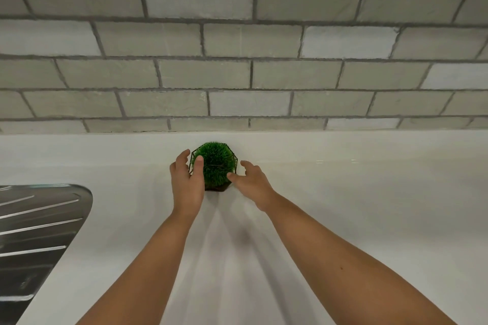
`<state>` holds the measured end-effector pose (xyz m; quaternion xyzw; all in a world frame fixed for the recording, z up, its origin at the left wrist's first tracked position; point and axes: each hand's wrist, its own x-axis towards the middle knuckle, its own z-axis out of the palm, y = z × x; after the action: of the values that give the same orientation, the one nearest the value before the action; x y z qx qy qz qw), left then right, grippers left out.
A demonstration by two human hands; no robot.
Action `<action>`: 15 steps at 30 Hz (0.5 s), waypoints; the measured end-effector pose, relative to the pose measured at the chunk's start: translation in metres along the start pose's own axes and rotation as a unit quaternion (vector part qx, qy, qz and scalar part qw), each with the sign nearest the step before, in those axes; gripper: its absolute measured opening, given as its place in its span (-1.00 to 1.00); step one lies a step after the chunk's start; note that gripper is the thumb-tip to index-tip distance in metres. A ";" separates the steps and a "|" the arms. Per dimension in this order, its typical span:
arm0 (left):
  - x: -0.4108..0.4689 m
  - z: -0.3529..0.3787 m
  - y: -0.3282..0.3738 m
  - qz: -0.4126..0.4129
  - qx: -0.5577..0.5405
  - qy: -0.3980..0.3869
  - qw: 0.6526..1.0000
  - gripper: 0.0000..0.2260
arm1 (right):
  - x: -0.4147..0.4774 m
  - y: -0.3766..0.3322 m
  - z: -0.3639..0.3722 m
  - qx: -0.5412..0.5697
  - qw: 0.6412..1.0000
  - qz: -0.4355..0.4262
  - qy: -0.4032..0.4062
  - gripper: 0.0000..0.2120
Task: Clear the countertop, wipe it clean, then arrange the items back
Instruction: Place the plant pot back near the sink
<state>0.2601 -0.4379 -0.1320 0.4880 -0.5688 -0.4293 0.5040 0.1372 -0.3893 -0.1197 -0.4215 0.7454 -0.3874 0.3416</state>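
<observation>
Well left of the grass plant [215, 163], a ribbed steel drainboard [39, 221] is set into the white countertop [369, 206]. The left hand [186, 179] clasps the plant's left side, thumb across the green tuft and fingers curled round its wire frame; the plant stands on the countertop close to the tiled wall [237, 74]. Just right of it the right hand [253, 182] is spread, gripping nothing, thumb tip at the tuft's edge.

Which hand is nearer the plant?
Left. The left hand grips the plant from its left, thumb on the grass; the right hand is open at its right edge.
</observation>
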 end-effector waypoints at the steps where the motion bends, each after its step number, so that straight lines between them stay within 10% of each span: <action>1: -0.004 0.001 0.005 0.013 -0.005 -0.001 1.000 -0.64 | -0.004 0.001 -0.004 0.002 1.000 0.000 0.004 -0.45; 15: -0.078 0.056 0.049 0.045 -0.047 -0.132 0.989 -0.78 | -0.094 0.036 -0.097 -0.006 0.995 0.020 0.095 -0.63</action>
<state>0.1999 -0.3534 -0.1030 0.3766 -0.6311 -0.4931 0.4656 0.0821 -0.2645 -0.0889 -0.3697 0.7852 -0.4139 0.2747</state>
